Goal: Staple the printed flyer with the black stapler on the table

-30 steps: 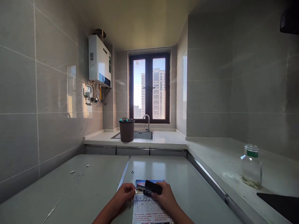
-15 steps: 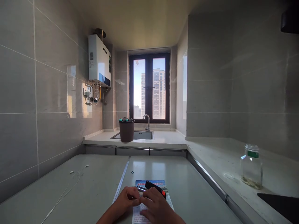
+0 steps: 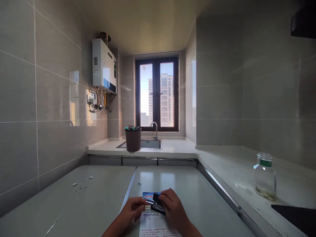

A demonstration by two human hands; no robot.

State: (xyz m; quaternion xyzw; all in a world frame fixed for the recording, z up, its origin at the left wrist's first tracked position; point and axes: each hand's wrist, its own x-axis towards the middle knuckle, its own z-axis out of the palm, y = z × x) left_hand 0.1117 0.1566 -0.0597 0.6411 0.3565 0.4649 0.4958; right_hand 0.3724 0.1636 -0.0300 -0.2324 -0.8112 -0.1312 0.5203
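Observation:
A black stapler (image 3: 158, 206) is spread apart above a printed sheet (image 3: 154, 223), its metal rail sticking out to the left. My right hand (image 3: 174, 207) grips the stapler's body from the right, fingers wrapped over it. At the rail's free end is my left hand (image 3: 135, 208), its index fingertip against the metal and the thumb curled just below. Whether a strip of staples lies between those fingers is too small to tell. Farther up the table lie small metallic pieces (image 3: 139, 183), which look like staples.
A white cable (image 3: 64, 209) lies along the table's left half. Behind the table, a brown bin (image 3: 133, 140) stands by the sink (image 3: 154, 144). On the right counter are a glass jar (image 3: 265, 177) and a clear round lid (image 3: 241, 186).
My right hand has moved up and right and now grips the stapler, which was lying on the sheet. The stapler's parts are spread apart. My left hand has gone from a pinch to the rail's end.

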